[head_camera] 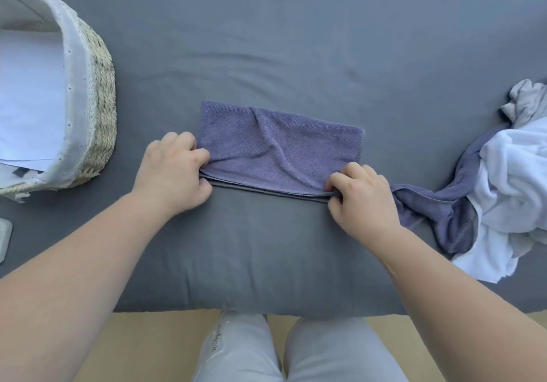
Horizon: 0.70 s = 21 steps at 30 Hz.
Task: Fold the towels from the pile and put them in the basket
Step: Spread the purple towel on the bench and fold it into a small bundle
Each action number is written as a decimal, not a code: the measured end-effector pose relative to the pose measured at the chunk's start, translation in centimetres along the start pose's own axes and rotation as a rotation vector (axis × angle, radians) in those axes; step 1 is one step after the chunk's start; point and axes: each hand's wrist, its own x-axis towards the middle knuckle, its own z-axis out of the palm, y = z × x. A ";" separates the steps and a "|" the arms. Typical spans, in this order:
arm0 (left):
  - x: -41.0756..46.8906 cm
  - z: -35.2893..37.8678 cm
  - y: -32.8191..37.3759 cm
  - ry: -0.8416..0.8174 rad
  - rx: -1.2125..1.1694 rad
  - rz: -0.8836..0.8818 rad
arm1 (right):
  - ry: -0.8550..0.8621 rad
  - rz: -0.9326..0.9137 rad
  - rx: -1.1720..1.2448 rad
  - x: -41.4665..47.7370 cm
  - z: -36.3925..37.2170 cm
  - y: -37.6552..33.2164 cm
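Basket [103,100], pile [509,174] (both partly) off-frame.

Mid-bed [266,41]: folded towel [281,147]. Well to its left, on the same bed: basket [97,91]. At the right edge: pile of towels [503,180], one trailing toward the middle. Left hand [171,171] gripping the folded towel's near-left corner, right hand [364,198] pinching the near-right.

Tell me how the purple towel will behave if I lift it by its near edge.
Probably floppy: the towel is thin cloth with soft creases, so its far part would likely sag and the fold may open. Likely light, since the left hand and right hand pinch it only at the near corners. Its napped face should resist slipping.
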 end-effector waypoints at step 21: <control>7.9 0.1 0.6 0.151 -0.541 -0.624 | -0.119 0.190 -0.142 4.8 3.0 -3.0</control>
